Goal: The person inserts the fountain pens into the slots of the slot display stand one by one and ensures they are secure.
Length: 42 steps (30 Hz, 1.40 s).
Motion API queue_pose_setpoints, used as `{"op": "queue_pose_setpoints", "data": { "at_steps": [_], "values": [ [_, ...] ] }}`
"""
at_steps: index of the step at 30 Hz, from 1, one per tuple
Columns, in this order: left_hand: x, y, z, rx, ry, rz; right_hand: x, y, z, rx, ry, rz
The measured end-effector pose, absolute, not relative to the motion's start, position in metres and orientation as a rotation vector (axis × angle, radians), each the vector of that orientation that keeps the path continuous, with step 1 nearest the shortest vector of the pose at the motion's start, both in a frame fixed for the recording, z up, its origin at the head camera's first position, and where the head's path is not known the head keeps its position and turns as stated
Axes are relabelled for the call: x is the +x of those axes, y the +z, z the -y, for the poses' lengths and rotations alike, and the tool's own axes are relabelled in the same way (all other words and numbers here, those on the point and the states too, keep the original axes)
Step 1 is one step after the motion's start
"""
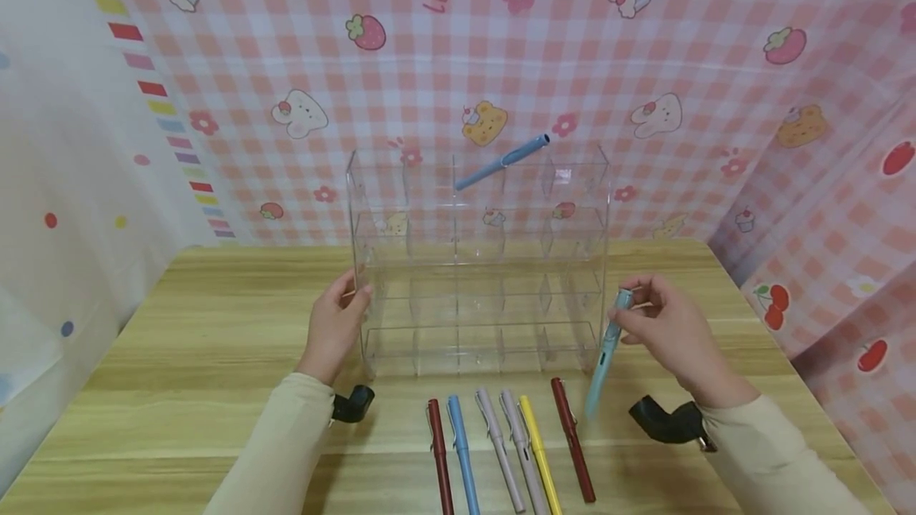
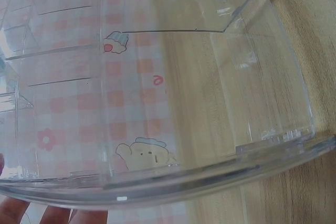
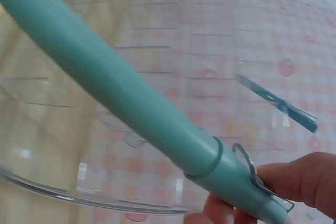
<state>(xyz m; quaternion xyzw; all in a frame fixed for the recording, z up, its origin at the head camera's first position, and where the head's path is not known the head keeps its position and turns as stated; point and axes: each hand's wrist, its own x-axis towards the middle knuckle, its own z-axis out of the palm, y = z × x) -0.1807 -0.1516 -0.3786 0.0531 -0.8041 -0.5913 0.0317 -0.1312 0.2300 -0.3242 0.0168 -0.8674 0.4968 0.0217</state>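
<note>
A clear acrylic rack with several compartments stands upright on the wooden table. My left hand grips its left side wall, with the thumb on the inner side and fingers outside. Beside the rack's right wall, my right hand pinches a mint green fountain pen by the capped end with its metal clip. That pen slants, its other end pointing down toward the table. One blue pen lies tilted in the rack's top tier, its darker end up to the right.
In front of the rack lie a dark red pen, a blue pen, two light purple pens, a yellow pen and another dark red pen. A pink checked cloth hangs behind the rack.
</note>
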Motion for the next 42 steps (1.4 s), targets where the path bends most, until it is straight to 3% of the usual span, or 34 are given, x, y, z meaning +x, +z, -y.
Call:
{"op": "queue_pose_setpoints", "data": {
  "at_steps": [17, 42],
  "values": [
    [-0.182, -0.382, 0.152, 0.155, -1.827, 2.466, -0.154, -0.277, -0.222, -0.063, 2.075, 1.818],
    [-0.182, -0.38, 0.153, 0.145, -1.809, 2.493, -0.191, -0.229, -0.193, -0.054, 2.086, 1.285]
  ]
}}
